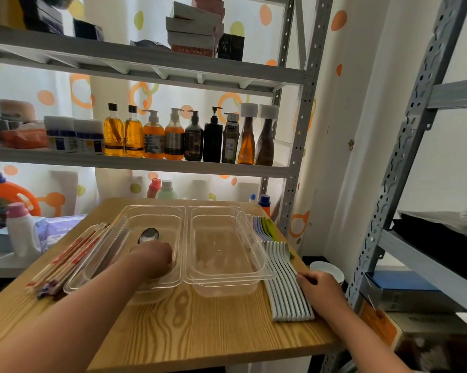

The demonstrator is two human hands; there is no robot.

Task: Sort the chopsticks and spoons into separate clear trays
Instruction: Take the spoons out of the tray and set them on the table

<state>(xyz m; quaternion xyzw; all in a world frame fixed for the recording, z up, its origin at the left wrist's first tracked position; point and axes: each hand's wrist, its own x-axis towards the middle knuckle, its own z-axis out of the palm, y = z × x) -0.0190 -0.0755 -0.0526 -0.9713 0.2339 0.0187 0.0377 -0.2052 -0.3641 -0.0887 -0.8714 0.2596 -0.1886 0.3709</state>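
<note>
Two clear trays sit side by side on the wooden table. My left hand (152,258) is inside the left tray (156,211), holding a metal spoon (148,235) by its handle; the bowl points away from me. The right tray (221,281) holds nothing. A bundle of red-and-wood chopsticks (68,258) lies left of the left tray. A row of white spoons (286,294) lies right of the right tray, with coloured spoons (264,227) beyond them. My right hand (318,288) rests on the white spoons, its fingers curled at a handle.
The table (189,329) stands against a metal shelving rack with bottles (173,135) on the shelf behind. A second rack (388,211) stands close on the right. A small white bowl (328,269) sits beside my right hand. Detergent bottles (19,230) stand left of the table.
</note>
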